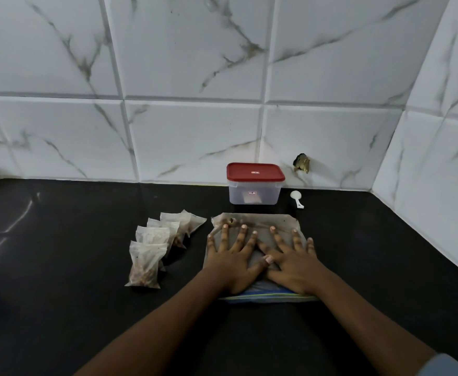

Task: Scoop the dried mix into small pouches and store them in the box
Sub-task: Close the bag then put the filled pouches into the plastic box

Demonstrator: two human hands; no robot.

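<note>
Black counter (59, 267); left hand (234, 263) and right hand (293, 264) both flat, fingers spread, pressing the near-empty mix bag (252, 222); filled pouches (154, 248) just left, box (254, 195) behind, red lid (255, 172) on; risk: if the zip's unsealed, pressing could squeeze crumbs out.

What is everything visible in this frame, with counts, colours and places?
counter: one, black, under everything
large bag: one, translucent, flat on the counter, front centre
small pouches: about five, translucent with brown mix, left of the large bag
box: one, clear with red lid on, behind the large bag
scoop: one, white, right of the box
wall tiles: several, white with grey veins, behind the counter
left hand: one, flat, pressing the large bag
right hand: one, flat, pressing the large bag
</note>
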